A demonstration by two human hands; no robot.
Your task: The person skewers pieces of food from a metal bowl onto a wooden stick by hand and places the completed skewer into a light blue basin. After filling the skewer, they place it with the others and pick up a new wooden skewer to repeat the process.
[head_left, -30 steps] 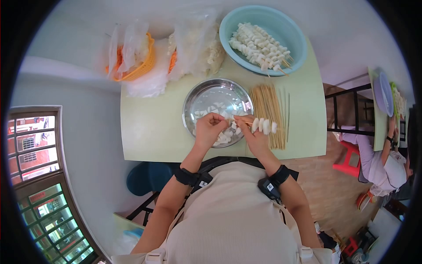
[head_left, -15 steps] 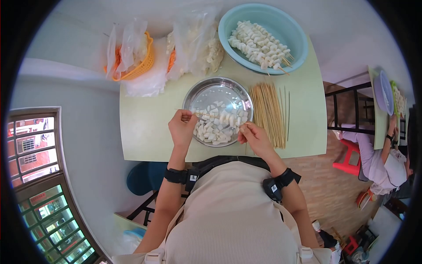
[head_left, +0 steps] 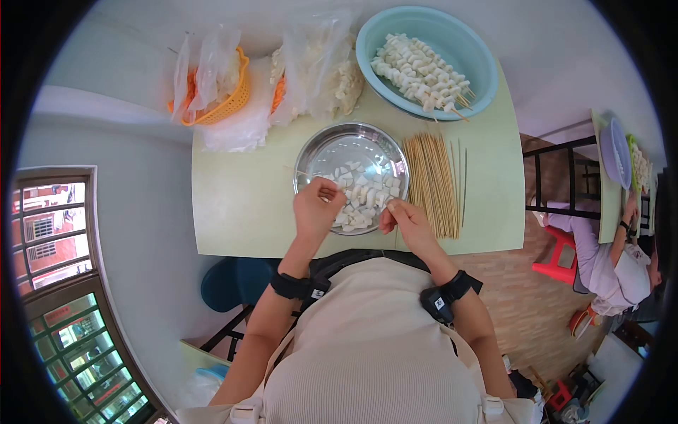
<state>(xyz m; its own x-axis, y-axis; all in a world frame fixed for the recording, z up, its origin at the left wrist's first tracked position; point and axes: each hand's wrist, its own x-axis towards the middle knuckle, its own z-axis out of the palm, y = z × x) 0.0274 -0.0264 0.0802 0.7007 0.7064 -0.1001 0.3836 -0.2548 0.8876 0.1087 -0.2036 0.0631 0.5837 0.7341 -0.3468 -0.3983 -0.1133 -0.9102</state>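
The left hand (head_left: 316, 207) is pinched shut on a thin bamboo skewer (head_left: 300, 172) whose tip pokes out toward ten o'clock. The right hand (head_left: 406, 220) has its fingertips closed on a small white piece, though the grip is hard to tell. Both hover at the six o'clock rim of the steel pan (head_left: 321, 148) of white chunks (head_left: 361, 194). The chunks look soft, damp and slippery, best taken by the sides; the skewer seems light, stiff and snappable

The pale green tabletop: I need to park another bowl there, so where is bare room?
The pale green tabletop is bare left of the round steel tray, below the orange basket. A narrower strip lies right of the bamboo skewer pile. The far edge is crowded by plastic bags and the light blue basin.
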